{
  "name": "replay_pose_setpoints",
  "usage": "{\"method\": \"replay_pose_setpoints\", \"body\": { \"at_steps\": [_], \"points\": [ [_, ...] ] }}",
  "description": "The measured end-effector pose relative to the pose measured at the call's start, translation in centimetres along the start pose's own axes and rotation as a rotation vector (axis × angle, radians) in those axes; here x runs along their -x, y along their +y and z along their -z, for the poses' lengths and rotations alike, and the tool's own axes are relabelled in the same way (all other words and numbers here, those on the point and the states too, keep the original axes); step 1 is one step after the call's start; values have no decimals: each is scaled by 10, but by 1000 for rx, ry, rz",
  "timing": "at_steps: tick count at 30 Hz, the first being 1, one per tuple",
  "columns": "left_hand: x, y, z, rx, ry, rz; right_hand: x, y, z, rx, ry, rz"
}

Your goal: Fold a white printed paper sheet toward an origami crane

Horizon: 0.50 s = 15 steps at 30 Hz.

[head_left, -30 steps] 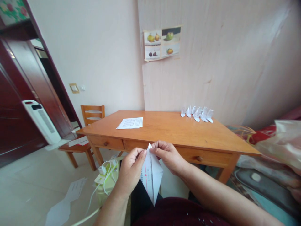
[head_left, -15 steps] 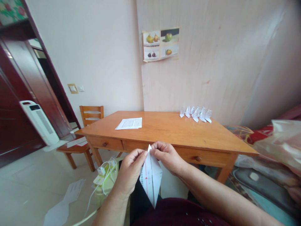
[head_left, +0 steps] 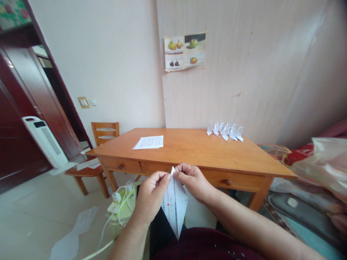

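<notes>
Between my two hands hangs a folded sheet of white paper point(head_left: 181, 206), kite-shaped, with its long point downward over my lap. Red and dark print with a small red star shows on its left half, and a crease or slit runs down the middle. My left hand point(head_left: 151, 193) pinches the upper left edge near the top tip. On the other side, my right hand point(head_left: 193, 180) grips the same tip between thumb and curled fingers. Both hands are in front of the table's near edge.
On the wooden table point(head_left: 187, 146) lie a stack of printed sheets point(head_left: 148, 142) and, at the back right, several folded paper figures point(head_left: 225, 131). A chair point(head_left: 105, 130) stands left. Below are a power strip with white cables point(head_left: 121, 202) and papers on the floor point(head_left: 74, 231). Plastic bags point(head_left: 325, 162) are at right.
Both hands keep their pinch at the paper's tip. The folded paper has shifted very slightly, and the view has moved a little.
</notes>
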State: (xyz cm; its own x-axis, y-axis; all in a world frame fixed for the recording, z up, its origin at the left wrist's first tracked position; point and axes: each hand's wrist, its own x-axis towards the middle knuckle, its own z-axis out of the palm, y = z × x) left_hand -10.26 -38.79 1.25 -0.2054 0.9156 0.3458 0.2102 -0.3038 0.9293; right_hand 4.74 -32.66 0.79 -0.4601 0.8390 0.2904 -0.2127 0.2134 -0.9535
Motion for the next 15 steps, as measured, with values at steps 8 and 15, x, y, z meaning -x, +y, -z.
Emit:
{"method": "replay_pose_setpoints", "body": {
  "at_steps": [8, 15],
  "points": [
    [0, 3, 2, 4, -44, 23, 0, -2, -1, -24, -8, -16],
    [2, 4, -6, 203, -22, 96, 0, -7, -1, -39, -31, 2]
  ]
}}
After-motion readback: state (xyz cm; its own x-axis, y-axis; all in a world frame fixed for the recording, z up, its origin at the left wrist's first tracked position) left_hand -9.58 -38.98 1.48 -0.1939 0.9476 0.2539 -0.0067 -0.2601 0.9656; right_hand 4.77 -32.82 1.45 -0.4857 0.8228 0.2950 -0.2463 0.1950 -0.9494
